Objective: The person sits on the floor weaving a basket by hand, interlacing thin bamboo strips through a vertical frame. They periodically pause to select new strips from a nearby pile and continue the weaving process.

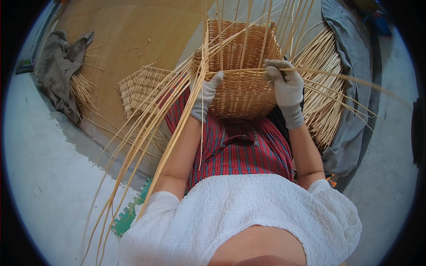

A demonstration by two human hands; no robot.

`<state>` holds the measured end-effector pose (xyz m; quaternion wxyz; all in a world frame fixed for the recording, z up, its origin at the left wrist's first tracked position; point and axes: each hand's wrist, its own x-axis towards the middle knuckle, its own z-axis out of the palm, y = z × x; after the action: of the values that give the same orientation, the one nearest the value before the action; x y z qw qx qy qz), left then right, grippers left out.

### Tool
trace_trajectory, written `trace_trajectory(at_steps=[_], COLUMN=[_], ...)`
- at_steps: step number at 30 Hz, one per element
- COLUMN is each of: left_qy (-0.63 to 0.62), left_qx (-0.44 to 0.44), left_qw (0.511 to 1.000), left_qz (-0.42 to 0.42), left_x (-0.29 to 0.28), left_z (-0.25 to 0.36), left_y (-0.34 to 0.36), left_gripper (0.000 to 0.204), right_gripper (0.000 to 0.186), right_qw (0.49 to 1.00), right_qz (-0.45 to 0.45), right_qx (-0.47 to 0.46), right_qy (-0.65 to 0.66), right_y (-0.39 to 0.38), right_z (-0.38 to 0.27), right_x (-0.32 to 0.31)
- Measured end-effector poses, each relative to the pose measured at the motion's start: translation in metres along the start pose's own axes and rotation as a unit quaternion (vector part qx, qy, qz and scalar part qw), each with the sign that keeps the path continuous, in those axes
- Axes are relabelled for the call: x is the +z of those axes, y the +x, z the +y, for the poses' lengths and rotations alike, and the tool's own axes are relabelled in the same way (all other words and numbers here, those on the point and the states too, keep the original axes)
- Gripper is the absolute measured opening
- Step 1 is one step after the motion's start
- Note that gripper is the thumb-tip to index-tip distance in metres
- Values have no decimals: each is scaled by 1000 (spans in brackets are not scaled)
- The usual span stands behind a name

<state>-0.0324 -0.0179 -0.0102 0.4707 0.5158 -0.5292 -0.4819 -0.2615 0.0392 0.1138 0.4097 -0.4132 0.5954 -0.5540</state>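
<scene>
A square-sided wicker basket (242,95) rests on my lap, with tall bare stakes rising from its rim. My left hand (205,95), in a pale work glove, grips the basket's near left corner, thumb up by the rim. At the near right corner my right hand (286,86), gloved too, pinches a long cane strand (337,76) that runs along the rim and trails off to the right. A bunch of loose cane ends (146,126) sweeps down past my left forearm from the left corner. The fingers of my left hand are partly hidden behind the basket wall.
Flat woven panels (142,86) lie on the brown board (111,40) at left. Beyond them a grey cloth (60,66) covers part of a cane bundle (83,91). A larger heap of canes (324,93) lies on grey cloth (355,111) at right.
</scene>
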Motion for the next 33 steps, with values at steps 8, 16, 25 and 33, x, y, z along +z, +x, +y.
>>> trace_trajectory(at_steps=[8,16,25,33], left_qy=[-8,-89,-19,220], left_qx=[-152,-93,-88,-64], left_qw=[987,991,990,967], left_qz=[-50,-45,113,-108], left_x=[-13,-17,5,70], left_z=[-5,17,26,78], left_y=[-1,8,-31,3], left_gripper=[103,75,46,46], right_gripper=[23,104,18,18], right_qw=[895,947,974,982], right_qz=[-180,-89,96,94], right_qx=[-324,-119,62,58], right_qy=[-248,-286,196,154], right_y=[130,115,-26,-31], right_z=[-50,-56,74,73], right_x=[95,93,-50,-55])
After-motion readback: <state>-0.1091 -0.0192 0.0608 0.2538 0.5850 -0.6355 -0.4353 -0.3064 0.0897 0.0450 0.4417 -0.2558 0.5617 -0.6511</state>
